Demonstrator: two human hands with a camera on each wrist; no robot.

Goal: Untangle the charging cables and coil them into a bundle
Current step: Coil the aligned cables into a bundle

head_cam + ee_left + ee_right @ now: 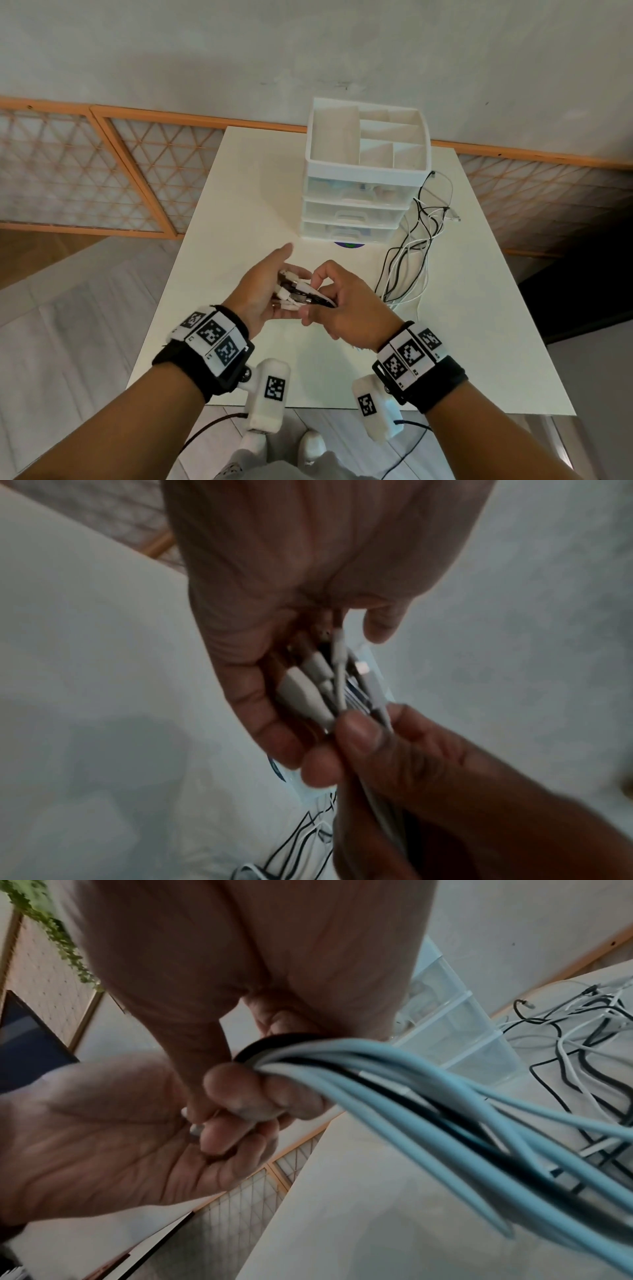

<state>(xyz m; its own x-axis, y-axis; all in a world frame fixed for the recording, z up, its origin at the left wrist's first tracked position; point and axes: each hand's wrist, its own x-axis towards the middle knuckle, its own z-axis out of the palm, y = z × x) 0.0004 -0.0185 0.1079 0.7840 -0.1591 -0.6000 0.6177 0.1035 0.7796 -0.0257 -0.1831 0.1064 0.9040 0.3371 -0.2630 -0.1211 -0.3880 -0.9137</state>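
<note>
Plug ends (295,287) lie in the cupped left hand (258,293), right hand (349,310) gripping the cables (394,1064); coiling the slack seems next.

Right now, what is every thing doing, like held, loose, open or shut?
Left hand, holds the plug ends, fingers curled round them.
Right hand, grips the cables just behind the plug ends.
Plug ends, bunched together between both hands.
Cables, gathered at one end, the rest loose and tangled on the table, not coiled.
Drawers, all three shut.
</note>
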